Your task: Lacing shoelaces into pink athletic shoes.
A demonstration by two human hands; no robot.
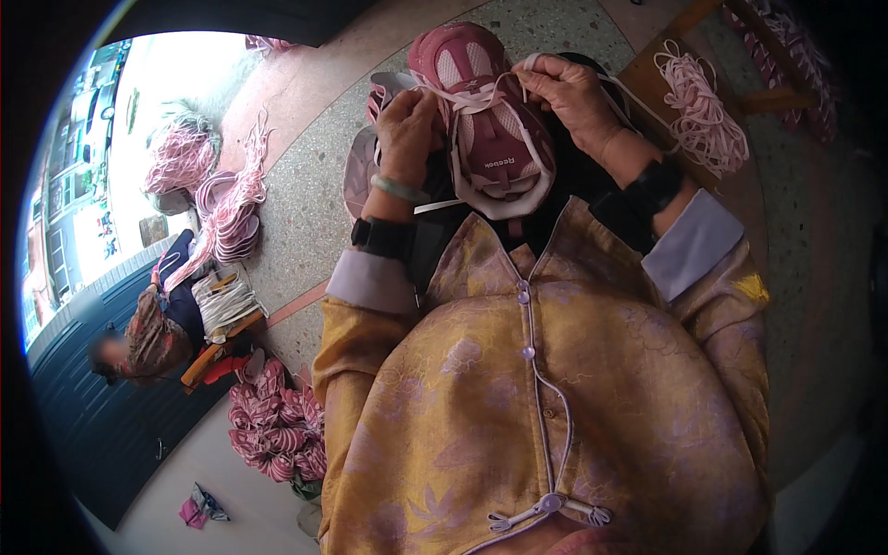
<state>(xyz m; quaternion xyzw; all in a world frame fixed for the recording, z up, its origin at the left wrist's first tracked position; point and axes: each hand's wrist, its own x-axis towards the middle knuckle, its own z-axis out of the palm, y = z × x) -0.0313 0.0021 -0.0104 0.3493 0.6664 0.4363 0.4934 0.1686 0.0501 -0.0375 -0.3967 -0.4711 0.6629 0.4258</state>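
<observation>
Head view: a pink sneaker (486, 116) with white trim rests on the person's lap, its long axis running near to far, toe pointing away and the open collar toward the body. A white lace (462, 97) crosses the upper between the two hands. The left hand (407, 129) sits against the shoe's left flank, fingers curled closed on the lace and the shoe's edge; a pale green bangle (400, 190) and a black wrist strap (379, 236) ring that forearm. The right hand (573, 92) lies at the far right corner of the shoe, fingers pinched shut on the lace's end, which trails off to the right. Both hands touch the shoe, so neither is clearly nearer; the eyelet rows lie just between them, toward the middle. A yellow patterned jacket (555, 398) fills the near part of the picture.

Far right, a bundle of pale pink laces (703, 116) lies on a wooden stool (647, 74). At the left, on the speckled floor (305, 203), sit stacks of pink shoe uppers (231, 208), another heap (277, 425) nearer, and a seated co-worker (153, 333).
</observation>
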